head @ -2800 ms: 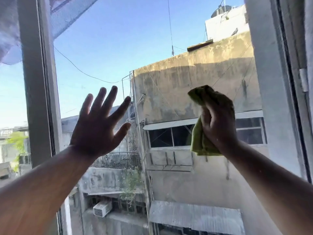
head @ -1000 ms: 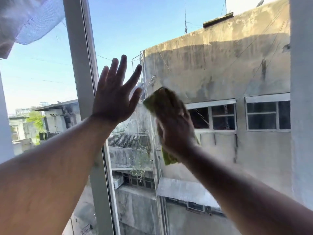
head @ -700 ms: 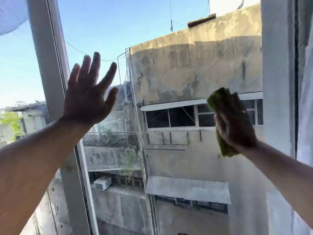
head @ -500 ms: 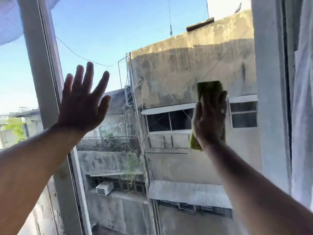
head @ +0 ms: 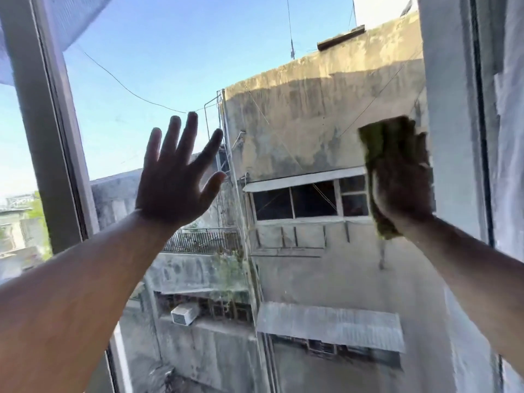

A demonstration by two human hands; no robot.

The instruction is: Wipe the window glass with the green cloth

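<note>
The window glass (head: 297, 114) fills the middle of the view between two frame posts. My right hand (head: 402, 182) presses a folded green cloth (head: 374, 143) flat against the pane, close to the right frame post; the cloth sticks out above and below my palm. My left hand (head: 177, 177) is spread flat on the glass left of centre, fingers apart and pointing up, holding nothing.
A grey frame post (head: 48, 131) stands at the left, and another frame post (head: 453, 109) at the right with a pale curtain (head: 510, 137) beside it. A mesh cloth (head: 73, 18) hangs at the top left. Weathered buildings lie beyond the glass.
My right hand has swept the cloth across the pane, left then right, and now sits further right near the frame. My left hand has stayed spread on the glass.
</note>
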